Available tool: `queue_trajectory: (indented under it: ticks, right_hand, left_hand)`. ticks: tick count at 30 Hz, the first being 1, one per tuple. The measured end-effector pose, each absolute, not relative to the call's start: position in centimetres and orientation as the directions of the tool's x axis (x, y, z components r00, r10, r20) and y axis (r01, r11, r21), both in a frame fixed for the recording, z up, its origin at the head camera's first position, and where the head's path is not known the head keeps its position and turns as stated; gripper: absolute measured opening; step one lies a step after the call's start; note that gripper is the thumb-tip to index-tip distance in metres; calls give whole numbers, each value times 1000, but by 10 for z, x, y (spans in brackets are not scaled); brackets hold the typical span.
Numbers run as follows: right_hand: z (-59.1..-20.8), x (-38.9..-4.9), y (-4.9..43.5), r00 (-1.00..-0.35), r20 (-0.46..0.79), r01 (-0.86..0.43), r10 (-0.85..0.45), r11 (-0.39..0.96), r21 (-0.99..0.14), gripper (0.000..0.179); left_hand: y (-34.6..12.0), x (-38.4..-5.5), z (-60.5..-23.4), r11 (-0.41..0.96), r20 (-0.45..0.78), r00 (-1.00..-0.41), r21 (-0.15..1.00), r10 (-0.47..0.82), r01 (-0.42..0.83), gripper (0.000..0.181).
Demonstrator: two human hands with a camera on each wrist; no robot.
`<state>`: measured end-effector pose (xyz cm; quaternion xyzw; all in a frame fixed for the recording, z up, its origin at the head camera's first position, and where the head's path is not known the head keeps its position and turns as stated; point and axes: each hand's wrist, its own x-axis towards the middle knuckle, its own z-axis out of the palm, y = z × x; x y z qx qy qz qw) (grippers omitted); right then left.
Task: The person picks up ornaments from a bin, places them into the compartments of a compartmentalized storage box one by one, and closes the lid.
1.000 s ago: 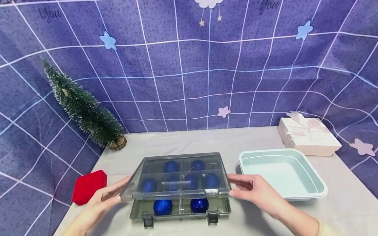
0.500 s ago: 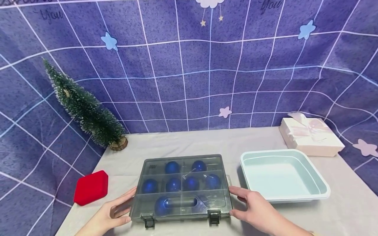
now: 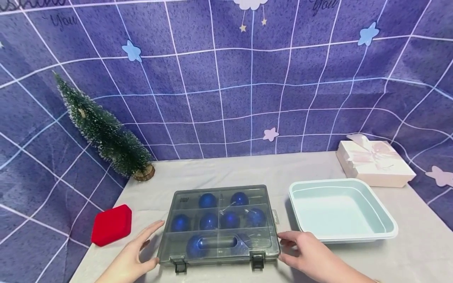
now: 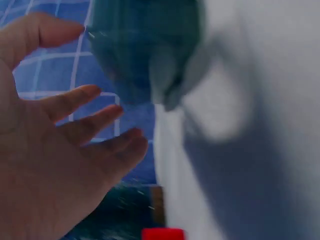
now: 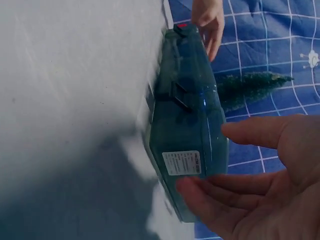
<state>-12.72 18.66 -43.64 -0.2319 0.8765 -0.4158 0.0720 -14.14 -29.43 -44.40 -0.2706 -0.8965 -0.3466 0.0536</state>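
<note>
In the head view, a smoky clear plastic compartment case (image 3: pixel 219 239) lies flat with its lid down. Several blue Christmas baubles (image 3: pixel 209 222) show through the lid. Two black latches (image 3: pixel 257 260) hang loose at its front edge. My left hand (image 3: pixel 132 253) is beside the front left corner, thumb tip close to it and fingers spread. At the right side, my right hand (image 3: pixel 306 251) has its fingertips right at the case's edge. The right wrist view shows a white label (image 5: pixel 182 163) on the case's end, near my relaxed right fingers (image 5: pixel 205 195).
Right of the case stands a pale blue tray (image 3: pixel 348 239), with a white gift box (image 3: pixel 375 165) with a ribbon behind it. A red box (image 3: pixel 111 225) sits at the left. A small Christmas tree (image 3: pixel 106 129) stands at the back left before a purple grid cloth (image 3: pixel 198 86).
The case's lid has come down from partly raised to lying flat. My left hand has since drawn slightly away from the case; my right hand has lowered with the lid.
</note>
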Motion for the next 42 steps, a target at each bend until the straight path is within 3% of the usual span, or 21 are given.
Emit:
queue_trajectory:
  ticks: [5, 11, 14, 19, 22, 25, 30, 34, 42]
  right_hand:
    - [-439, -126, 194, -865, 41, -329, -500, 505, -797, 31]
    - [-441, -124, 202, -841, -98, -108, -532, 344, -933, 26]
    - [-444, -122, 202, -823, -168, 26, -543, 259, -965, 29]
    - [-456, -116, 199, -776, -225, 187, -590, 125, -974, 36]
    - [-464, -114, 196, -720, -219, 262, -659, 34, -964, 40]
    - [-472, -113, 193, -638, -203, 358, -742, -53, -932, 43]
    - [-483, -115, 183, -520, -205, 526, -829, -122, -842, 54]
    - [-487, -114, 174, -487, -245, 626, -838, -139, -767, 64]
    - [-494, -116, 165, -442, -154, 598, -884, -162, -785, 56]
  left_hand:
    - [-263, -138, -423, 772, 356, -857, 393, 374, 500, 68]
    - [-216, -134, -406, 786, 415, -808, 283, 417, 550, 49]
    - [-194, -135, -405, 768, 461, -746, 190, 480, 612, 44]
    - [-160, -135, -411, 635, 520, -567, 59, 639, 770, 49]
    - [-140, -132, -421, 553, 519, -468, -11, 715, 833, 55]
    - [-122, -128, -433, 530, 498, -420, -97, 759, 843, 57]
    - [-109, -121, -448, 559, 468, -426, -190, 774, 808, 54]
    - [-108, -119, -448, 574, 434, -459, -181, 775, 799, 52]
    - [-107, -121, -447, 551, 391, -463, -146, 795, 822, 48]
